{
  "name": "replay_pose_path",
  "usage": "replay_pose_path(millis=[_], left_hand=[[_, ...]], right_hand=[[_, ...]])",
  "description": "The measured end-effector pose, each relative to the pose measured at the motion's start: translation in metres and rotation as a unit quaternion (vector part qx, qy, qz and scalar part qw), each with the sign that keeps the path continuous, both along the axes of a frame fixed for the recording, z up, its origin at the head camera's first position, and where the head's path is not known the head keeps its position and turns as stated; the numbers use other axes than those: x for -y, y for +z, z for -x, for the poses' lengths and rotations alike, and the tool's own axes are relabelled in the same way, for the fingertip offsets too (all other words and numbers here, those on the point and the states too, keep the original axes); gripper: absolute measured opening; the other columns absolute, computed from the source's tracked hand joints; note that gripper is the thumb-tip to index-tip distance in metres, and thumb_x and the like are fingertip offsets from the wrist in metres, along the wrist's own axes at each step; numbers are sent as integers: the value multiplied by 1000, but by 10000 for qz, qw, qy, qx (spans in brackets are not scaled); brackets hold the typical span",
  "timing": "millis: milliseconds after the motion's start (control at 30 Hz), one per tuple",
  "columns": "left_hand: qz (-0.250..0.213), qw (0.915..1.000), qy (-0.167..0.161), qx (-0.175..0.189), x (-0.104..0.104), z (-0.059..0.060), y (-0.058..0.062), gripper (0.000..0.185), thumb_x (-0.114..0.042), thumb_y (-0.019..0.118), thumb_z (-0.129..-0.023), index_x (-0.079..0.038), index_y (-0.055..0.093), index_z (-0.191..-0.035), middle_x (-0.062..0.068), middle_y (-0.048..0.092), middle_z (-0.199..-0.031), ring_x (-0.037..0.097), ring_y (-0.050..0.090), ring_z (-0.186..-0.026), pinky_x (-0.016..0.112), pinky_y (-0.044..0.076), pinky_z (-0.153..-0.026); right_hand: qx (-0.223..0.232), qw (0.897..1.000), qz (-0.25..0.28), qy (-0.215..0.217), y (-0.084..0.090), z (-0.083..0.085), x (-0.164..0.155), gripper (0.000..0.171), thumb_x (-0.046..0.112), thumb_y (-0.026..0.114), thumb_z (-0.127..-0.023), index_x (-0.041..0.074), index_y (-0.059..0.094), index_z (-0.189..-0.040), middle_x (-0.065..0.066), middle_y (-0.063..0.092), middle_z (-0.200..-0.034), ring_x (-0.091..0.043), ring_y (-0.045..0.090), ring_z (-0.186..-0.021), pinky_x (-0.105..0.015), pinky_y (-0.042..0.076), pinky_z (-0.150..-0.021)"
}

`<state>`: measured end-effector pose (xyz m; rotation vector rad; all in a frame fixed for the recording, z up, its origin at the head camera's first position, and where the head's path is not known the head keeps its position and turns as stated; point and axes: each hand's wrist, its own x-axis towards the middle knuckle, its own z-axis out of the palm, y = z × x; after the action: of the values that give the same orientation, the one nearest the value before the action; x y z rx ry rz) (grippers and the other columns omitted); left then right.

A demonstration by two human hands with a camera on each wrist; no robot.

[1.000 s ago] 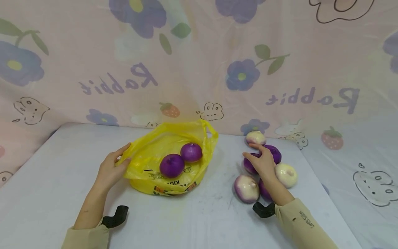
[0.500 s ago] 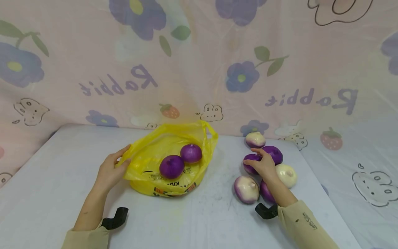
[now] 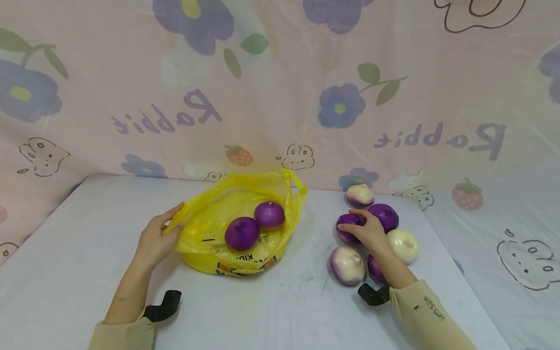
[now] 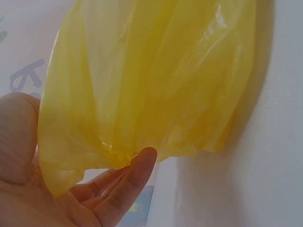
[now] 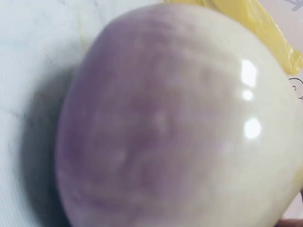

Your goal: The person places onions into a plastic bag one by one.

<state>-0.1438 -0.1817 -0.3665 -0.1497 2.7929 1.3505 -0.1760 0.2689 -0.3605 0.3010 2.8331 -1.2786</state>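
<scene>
Your left hand (image 3: 157, 240), left of centre in the head view, has the near-left edge of the yellow bag (image 3: 207, 211) between thumb and fingers. The bag gapes open mid-frame, with two purple bulbs (image 3: 242, 234) lying inside it, side by side. At the right of the frame, your right hand (image 3: 373, 236) grips another purple bulb (image 3: 346, 220), thumb on the near side, fingers on the far side; you can't tell whether it is off the white table (image 3: 280, 316). Just below it sits a white-and-purple bulb (image 3: 347, 266), which nearly fills the right wrist view.
</scene>
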Motion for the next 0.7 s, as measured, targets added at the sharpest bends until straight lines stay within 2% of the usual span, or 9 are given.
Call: replay_pose_path(millis=[167, 400, 700], left_hand=[[-23, 10000, 27, -11, 0, 0, 1, 54, -20, 44, -99, -17, 31, -151, 32, 31, -145, 49, 38, -121, 61, 41, -93], [-16, 10000, 41, 4, 1, 0, -1, 55, -20, 45, -98, -16, 31, -151, 32, 32, -144, 47, 41, -118, 56, 45, -90], [-37, 9999, 16, -103, 0, 2, -2, 54, -20, 45, -98, -16, 32, -150, 31, 34, -143, 46, 42, -116, 55, 45, -89]], right_hand=[[-158, 9993, 210, -252, 3, 2, 2, 65, 28, 75, -82, 5, 50, -136, -25, 40, -146, -39, 32, -138, -49, 25, -115], [-149, 9987, 399, -294, 10, 3, 6, 67, 30, 76, -81, 6, 49, -137, -22, 38, -149, -36, 28, -141, -49, 24, -115], [-311, 9976, 572, -238, 22, 6, 14, 70, 31, 78, -79, 10, 49, -139, -18, 36, -150, -36, 33, -138, -50, 31, -112]])
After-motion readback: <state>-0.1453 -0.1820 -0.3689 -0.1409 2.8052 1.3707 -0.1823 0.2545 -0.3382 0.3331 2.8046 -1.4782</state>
